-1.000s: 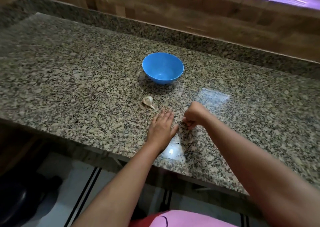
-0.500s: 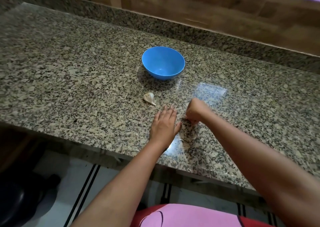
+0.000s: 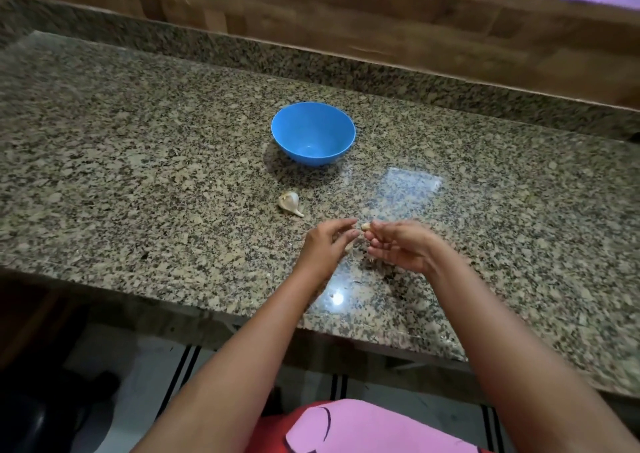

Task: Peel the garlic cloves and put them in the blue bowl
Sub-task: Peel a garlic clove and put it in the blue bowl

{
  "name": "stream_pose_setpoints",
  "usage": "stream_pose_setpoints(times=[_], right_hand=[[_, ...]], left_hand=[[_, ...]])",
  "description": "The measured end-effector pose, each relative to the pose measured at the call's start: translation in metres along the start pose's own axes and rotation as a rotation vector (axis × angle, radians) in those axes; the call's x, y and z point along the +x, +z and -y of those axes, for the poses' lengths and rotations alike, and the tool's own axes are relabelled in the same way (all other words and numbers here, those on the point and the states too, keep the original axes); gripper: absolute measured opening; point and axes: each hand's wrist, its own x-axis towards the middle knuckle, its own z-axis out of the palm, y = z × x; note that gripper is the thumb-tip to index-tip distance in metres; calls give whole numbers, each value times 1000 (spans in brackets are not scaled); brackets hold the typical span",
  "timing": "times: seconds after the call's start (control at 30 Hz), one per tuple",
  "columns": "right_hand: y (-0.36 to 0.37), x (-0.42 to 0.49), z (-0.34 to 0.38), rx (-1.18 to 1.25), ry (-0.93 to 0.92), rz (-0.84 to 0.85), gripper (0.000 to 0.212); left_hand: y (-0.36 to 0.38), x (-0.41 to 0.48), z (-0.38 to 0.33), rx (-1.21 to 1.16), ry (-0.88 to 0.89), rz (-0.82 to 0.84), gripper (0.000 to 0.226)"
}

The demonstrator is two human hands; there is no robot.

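Head view, as I logged it: speckled polished granite counter (image 3: 145, 162), front edge near my waist, raised granite lip behind, broad bare stone either side. Round blue plastic bowl (image 3: 313, 133) stood mid-counter. Papery white garlic piece (image 3: 290, 203) lay just before it. Right hand (image 3: 401, 245) pinched a small pale garlic clove (image 3: 365, 226); left hand (image 3: 327, 245), fingers curled, met it, its grasp unclear.

text: none readable | labels: none | brands: none | numbers: none
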Motion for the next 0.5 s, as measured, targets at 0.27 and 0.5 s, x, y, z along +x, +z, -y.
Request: stream_pose_setpoints(times=[0.27, 0.5], right_hand=[[4, -10, -1, 9, -86, 43, 16], [14, -16, 0, 162, -172, -18, 10]], left_hand=[[-3, 10, -16, -169, 14, -60, 14], [-2, 13, -22, -290, 54, -111, 8]])
